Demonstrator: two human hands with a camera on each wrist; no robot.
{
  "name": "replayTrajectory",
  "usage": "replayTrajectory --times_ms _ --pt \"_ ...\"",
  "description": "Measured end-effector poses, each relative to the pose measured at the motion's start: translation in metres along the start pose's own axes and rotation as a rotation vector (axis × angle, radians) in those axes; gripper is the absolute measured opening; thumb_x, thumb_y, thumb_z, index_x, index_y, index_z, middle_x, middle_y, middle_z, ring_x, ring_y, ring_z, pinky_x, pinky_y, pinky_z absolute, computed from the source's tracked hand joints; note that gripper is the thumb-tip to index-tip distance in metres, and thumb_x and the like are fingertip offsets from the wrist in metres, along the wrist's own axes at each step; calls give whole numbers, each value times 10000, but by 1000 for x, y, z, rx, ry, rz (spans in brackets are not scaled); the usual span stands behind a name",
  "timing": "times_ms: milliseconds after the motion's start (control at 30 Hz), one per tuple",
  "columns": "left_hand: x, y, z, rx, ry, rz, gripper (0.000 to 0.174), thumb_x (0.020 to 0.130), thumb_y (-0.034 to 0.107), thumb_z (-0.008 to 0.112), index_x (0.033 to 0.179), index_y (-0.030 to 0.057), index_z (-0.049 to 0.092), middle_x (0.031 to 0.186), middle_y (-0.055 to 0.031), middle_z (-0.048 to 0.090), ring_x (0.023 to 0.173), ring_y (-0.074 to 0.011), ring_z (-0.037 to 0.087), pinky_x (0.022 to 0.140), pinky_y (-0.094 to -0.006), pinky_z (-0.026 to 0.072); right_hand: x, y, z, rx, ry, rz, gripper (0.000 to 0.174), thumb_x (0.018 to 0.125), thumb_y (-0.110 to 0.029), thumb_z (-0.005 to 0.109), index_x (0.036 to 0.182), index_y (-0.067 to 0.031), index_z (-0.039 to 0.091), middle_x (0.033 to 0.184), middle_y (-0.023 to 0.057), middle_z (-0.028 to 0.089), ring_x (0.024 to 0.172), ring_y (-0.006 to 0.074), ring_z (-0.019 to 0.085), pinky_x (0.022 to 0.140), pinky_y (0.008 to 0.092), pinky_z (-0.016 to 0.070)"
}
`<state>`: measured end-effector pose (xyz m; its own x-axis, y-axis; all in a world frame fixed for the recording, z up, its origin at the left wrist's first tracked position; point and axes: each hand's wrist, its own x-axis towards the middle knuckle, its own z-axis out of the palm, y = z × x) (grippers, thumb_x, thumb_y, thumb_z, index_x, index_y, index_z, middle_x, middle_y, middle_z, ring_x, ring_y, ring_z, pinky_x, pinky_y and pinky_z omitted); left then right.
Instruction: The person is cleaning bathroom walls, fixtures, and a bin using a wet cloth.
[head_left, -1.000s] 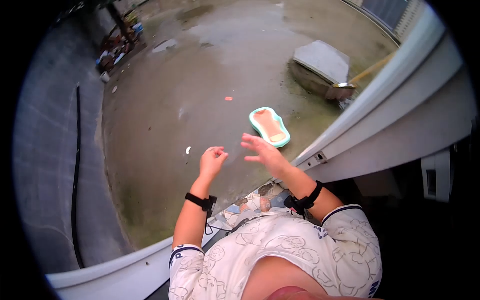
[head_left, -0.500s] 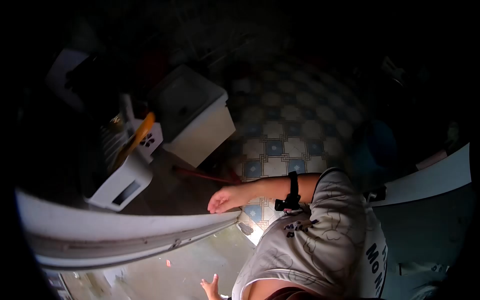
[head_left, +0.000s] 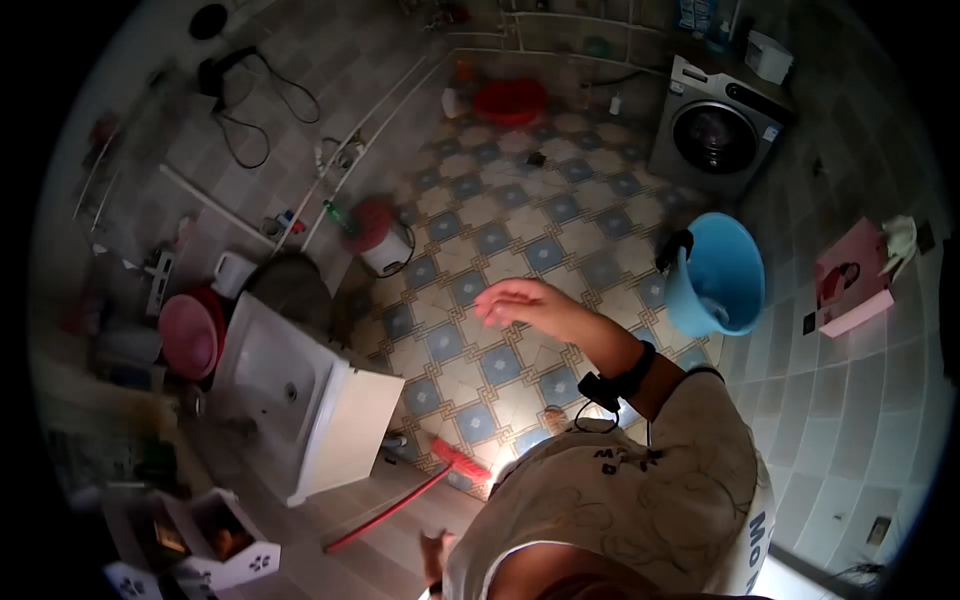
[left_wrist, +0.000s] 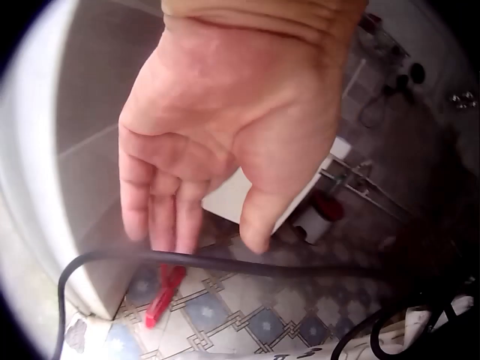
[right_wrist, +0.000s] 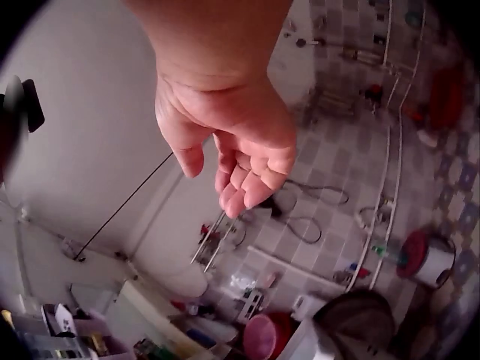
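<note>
My right hand is held out over the tiled floor in the head view, touching nothing. In the right wrist view the same hand hangs with loosely bent fingers and an empty palm. Low in the head view, my left hand shows partly beside the shirt. The left wrist view has that hand with fingers extended and nothing in it; a dark cable crosses in front of the fingertips. A red broom lies near it in the head view.
A white sink cabinet stands at the left, with a pink basin beyond it. At the right are a blue tub, a washing machine and a pink box by the wall. A red-lidded bucket stands further back.
The head view has turned from the wet yard past the doorway into the tiled room. My left hand has dropped to the lower edge; my right hand stays raised.
</note>
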<state>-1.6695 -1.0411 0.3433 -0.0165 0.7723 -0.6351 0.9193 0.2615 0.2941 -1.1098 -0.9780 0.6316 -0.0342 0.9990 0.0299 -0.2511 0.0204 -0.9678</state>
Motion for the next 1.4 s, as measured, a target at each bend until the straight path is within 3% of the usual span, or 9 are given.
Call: replayTrajectory --times_ms 133,167,200,233,333,600,867,1067,1400 --pt "80 138 -51 364 46 113 565 749 536 551 850 -14 633 806 -220 619 735 -332 598 655 -439 449 -11 -12 -125 -36 284 -42 252 875 -143 483 1103 -43 523 1037 62 591 913 147 569 773 265 436" --pt "94 174 -72 173 -132 102 597 735 581 530 891 18 651 989 -251 578 928 -346 556 787 -438 429 -4 -18 -150 -69 360 -50 246 872 -135 482 1093 -39 530 1032 63 594 902 149 571 770 264 433" --pt "140 161 -56 324 200 394 563 740 564 535 964 59 647 1162 -261 483 1106 -353 443 938 -380 350 1 -24 -170 -69 367 -34 246 872 -135 482 1093 -39 530 1032 63 594 902 149 571 770 264 433" --pt "110 246 -84 304 116 275 563 725 557 556 993 69 640 1271 -248 387 1202 -349 333 1017 -343 256 7 -32 -191 -65 430 -101 244 862 -117 484 1080 -19 533 1010 80 601 878 157 578 765 268 439" --pt "183 337 -93 -66 93 367 487 756 408 608 1011 -8 600 1037 -190 587 1003 -303 537 897 -341 393 21 -53 -256 -70 577 -206 244 854 -113 490 1071 -10 536 998 88 605 859 161 580 756 270 434" --pt "384 625 -97 -6 -86 551 542 771 331 620 1145 -38 485 1092 -193 565 1032 -272 542 862 -336 425 50 -107 -403 -137 1036 -191 267 860 -145 500 1091 -14 525 986 85 607 857 158 580 747 264 425" --pt "444 977 -101 68 -152 824 519 777 286 621 1148 -41 462 1061 -189 575 984 -263 565 814 -315 446 65 -129 -562 -81 1323 -198 218 873 -139 497 1065 -56 559 961 36 615 827 105 579 714 225 440" --pt "564 1056 -38 3 -109 799 441 755 283 657 1053 -11 520 892 -127 627 846 -190 603 725 -291 469 142 -166 -732 -87 1336 -175 244 862 -194 521 1054 -47 559 968 43 610 821 118 576 713 227 425" --pt "588 1169 -75 -193 -328 209 420 828 312 580 1113 11 517 985 -91 583 850 -182 575 646 -291 459 398 -209 -980 -142 838 -52 248 857 -177 524 1075 -63 548 980 42 609 836 131 568 722 245 418"
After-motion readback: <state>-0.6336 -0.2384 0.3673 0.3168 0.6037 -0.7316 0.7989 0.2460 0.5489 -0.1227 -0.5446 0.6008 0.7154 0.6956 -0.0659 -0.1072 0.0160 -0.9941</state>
